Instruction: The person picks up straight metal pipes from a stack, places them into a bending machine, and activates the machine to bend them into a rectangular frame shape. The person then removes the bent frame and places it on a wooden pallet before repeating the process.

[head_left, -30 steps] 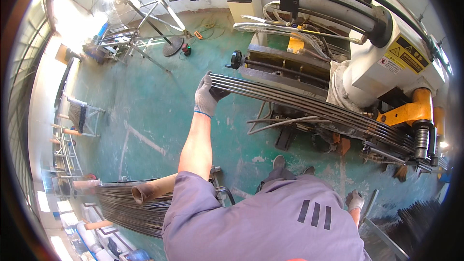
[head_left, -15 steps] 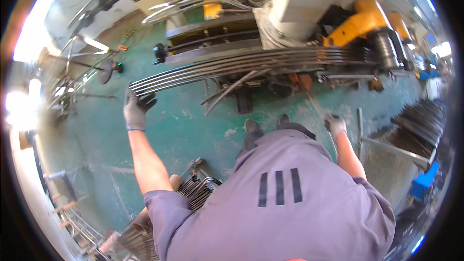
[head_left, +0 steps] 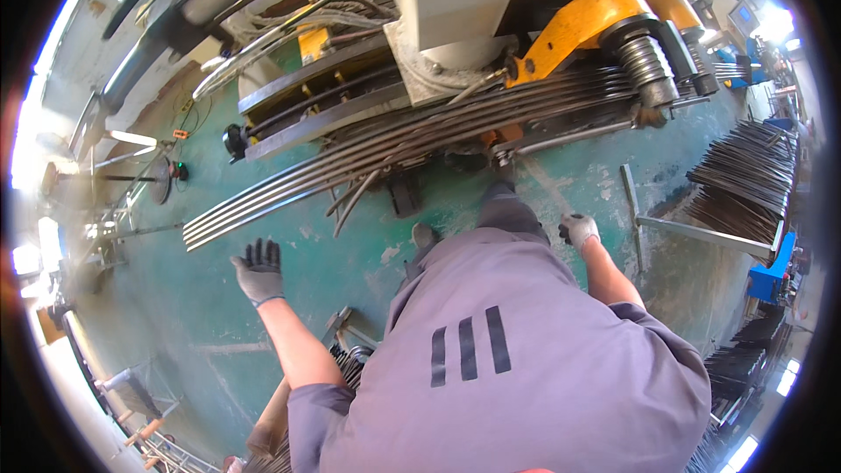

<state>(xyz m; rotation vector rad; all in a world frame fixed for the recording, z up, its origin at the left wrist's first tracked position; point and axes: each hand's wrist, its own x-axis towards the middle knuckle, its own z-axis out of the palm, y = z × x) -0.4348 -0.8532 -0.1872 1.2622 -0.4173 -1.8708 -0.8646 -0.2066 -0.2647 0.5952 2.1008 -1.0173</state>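
Several long metal tubes (head_left: 289, 194) lie side by side across the machine, their free ends reaching out to the left. My left hand (head_left: 259, 270), in a grey glove with dark fingers, is just below those ends and apart from them; its fingers are spread and it holds nothing. My right hand (head_left: 579, 232), gloved alike, hangs to the right of my body above the floor. Its fingers are curled in, and nothing shows in them. The tubes' right ends run in by the machine's yellow arm (head_left: 583, 17) and a ribbed metal cylinder (head_left: 646, 66).
A metal-framed rack (head_left: 710, 239) with a pile of dark rods (head_left: 745, 180) stands at the right. Thin bent bars (head_left: 355, 203) hang below the tubes. More rods on a stand (head_left: 346, 342) are by my left elbow. A round disc on a frame (head_left: 160, 180) stands far left.
My left hand has let go of the tube ends and drawn back toward me, fingers spread. The view has shifted, and my right hand remains low at my side.
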